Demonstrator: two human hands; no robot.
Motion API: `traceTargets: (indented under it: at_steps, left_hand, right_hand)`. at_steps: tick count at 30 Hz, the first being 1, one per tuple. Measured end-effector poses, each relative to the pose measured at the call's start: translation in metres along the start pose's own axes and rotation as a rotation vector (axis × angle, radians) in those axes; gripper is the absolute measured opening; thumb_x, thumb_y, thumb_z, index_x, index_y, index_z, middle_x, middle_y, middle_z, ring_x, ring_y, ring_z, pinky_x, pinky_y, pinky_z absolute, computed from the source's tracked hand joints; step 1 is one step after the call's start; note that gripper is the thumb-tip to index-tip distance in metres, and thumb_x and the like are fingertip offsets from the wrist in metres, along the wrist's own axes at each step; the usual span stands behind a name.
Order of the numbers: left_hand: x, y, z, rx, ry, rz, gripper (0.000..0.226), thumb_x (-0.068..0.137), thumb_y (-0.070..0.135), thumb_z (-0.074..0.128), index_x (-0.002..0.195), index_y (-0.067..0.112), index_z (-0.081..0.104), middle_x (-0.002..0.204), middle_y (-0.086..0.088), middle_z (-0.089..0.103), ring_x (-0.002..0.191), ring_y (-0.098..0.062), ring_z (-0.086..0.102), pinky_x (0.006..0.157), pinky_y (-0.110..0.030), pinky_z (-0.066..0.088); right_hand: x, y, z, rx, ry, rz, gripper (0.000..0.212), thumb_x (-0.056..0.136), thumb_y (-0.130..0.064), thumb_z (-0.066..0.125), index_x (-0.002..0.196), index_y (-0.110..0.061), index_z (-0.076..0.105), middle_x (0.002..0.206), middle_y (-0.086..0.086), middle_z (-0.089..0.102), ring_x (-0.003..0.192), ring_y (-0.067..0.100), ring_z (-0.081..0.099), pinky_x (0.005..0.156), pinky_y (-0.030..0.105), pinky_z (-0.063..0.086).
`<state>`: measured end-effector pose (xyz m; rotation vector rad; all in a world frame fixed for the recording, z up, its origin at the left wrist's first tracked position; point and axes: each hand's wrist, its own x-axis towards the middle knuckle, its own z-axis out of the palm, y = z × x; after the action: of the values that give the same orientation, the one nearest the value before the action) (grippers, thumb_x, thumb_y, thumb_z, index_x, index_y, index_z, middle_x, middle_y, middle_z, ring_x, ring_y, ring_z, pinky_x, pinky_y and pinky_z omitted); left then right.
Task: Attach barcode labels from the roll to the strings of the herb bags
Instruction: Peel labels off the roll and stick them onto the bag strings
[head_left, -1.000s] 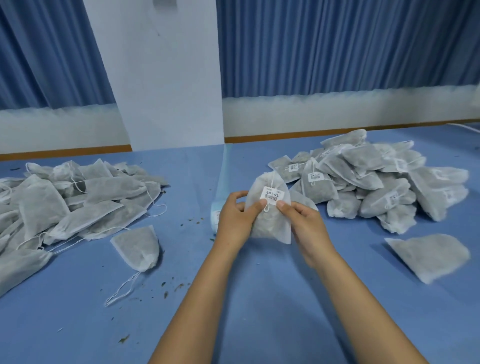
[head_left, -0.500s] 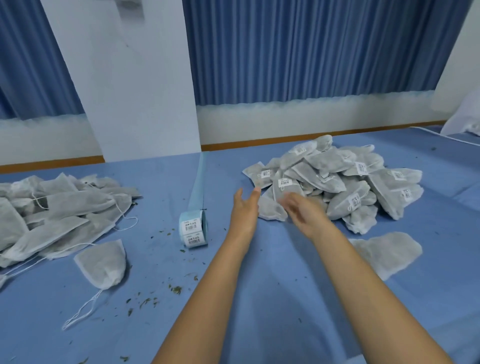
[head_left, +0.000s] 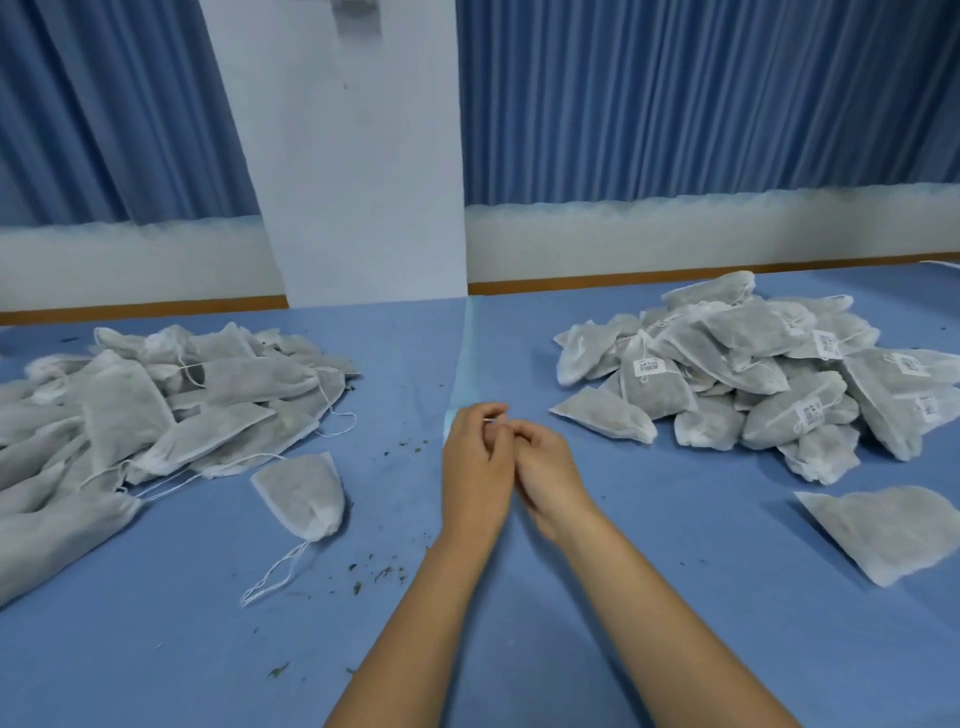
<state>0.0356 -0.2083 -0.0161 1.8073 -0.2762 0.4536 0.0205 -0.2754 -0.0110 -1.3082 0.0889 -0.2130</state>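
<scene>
Over the blue table (head_left: 675, 597) left hand (head_left: 475, 460) meets right hand (head_left: 548, 465), maybe pinching.

- Both piles of herb bags (head_left: 156, 410), left and right of the frame: thin white non-woven cloth, matt, faintly see-through.
- Their strings (head_left: 275, 571): thin white cord.
- The labels (head_left: 650, 367): matt white paper.
- The table (head_left: 675, 519): matt blue cloth cover.
- The liner strip (head_left: 470, 358), centre: pale, slightly glossy.
- The curtains (head_left: 675, 93), top: pleated blue cloth.

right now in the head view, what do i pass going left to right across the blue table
pile of unlabelled herb bags → left hand → right hand → pile of labelled herb bags
</scene>
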Motion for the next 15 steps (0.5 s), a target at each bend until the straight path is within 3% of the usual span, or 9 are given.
traceTargets:
  at_steps: [2,4,6,8,10,13,15]
  left_hand:
    - [0.005,-0.017,-0.032,0.278,0.181,0.011,0.023,0.092,0.005,0.051,0.111,0.010,0.063,0.111,-0.005,0.061,0.106,-0.025,0.055,0.087,-0.028,0.039]
    - [0.010,-0.037,-0.067,0.697,0.298,-0.127,0.034,0.088,0.010,0.055,0.122,0.012,0.058,0.126,-0.012,0.054,0.116,-0.033,0.046,0.088,-0.039,0.035]
    - [0.011,-0.051,-0.096,0.951,0.195,-0.408,0.047,0.088,0.021,0.060,0.133,0.017,0.047,0.141,-0.016,0.036,0.126,-0.036,0.034,0.093,-0.043,0.035]
    - [0.009,-0.064,-0.113,0.992,0.050,-0.557,0.051,0.091,0.023,0.059,0.137,0.019,0.037,0.146,-0.019,0.023,0.127,-0.037,0.032,0.095,-0.044,0.037]
    - [0.014,-0.071,-0.123,0.818,0.051,-0.535,0.049,0.094,0.011,0.053,0.140,0.013,0.034,0.143,-0.023,0.024,0.117,-0.041,0.041,0.091,-0.045,0.042]
    - [0.030,-0.072,-0.125,0.249,0.147,-0.438,0.045,0.095,0.005,0.046,0.139,0.010,0.038,0.133,-0.022,0.039,0.091,-0.031,0.053,0.077,-0.035,0.043]
    - [0.037,-0.066,-0.119,-0.127,0.122,-0.439,0.043,0.095,0.007,0.045,0.137,0.018,0.041,0.134,-0.015,0.047,0.099,-0.024,0.056,0.083,-0.034,0.047]
  right_hand:
    - [-0.002,0.011,0.023,-0.013,-0.043,0.012,0.017,0.087,0.010,0.056,0.079,-0.002,0.065,0.075,0.013,0.066,0.064,0.010,0.064,0.067,0.017,0.050]
    - [-0.005,0.023,0.043,-0.081,-0.093,0.041,0.020,0.086,0.013,0.055,0.078,-0.004,0.062,0.075,0.014,0.064,0.060,0.008,0.064,0.065,0.014,0.050]
    - [-0.008,0.036,0.061,-0.185,-0.149,0.097,0.022,0.085,0.012,0.057,0.077,-0.008,0.060,0.080,0.015,0.064,0.064,0.011,0.065,0.066,0.012,0.050]
    - [-0.010,0.048,0.075,-0.298,-0.189,0.157,0.017,0.083,0.009,0.061,0.083,-0.008,0.060,0.090,0.016,0.064,0.071,0.015,0.063,0.068,0.013,0.051]
    - [-0.012,0.058,0.088,-0.269,-0.211,0.217,0.016,0.085,0.004,0.062,0.099,-0.004,0.058,0.104,0.021,0.063,0.081,0.020,0.063,0.082,0.023,0.054]
    - [-0.010,0.061,0.103,-0.033,-0.264,0.300,0.024,0.095,-0.007,0.053,0.115,0.007,0.051,0.110,0.024,0.060,0.095,0.025,0.062,0.093,0.035,0.052]
    - [-0.007,0.056,0.106,0.057,-0.363,0.297,0.029,0.098,-0.009,0.046,0.114,0.013,0.053,0.103,0.023,0.061,0.097,0.027,0.061,0.092,0.036,0.052]
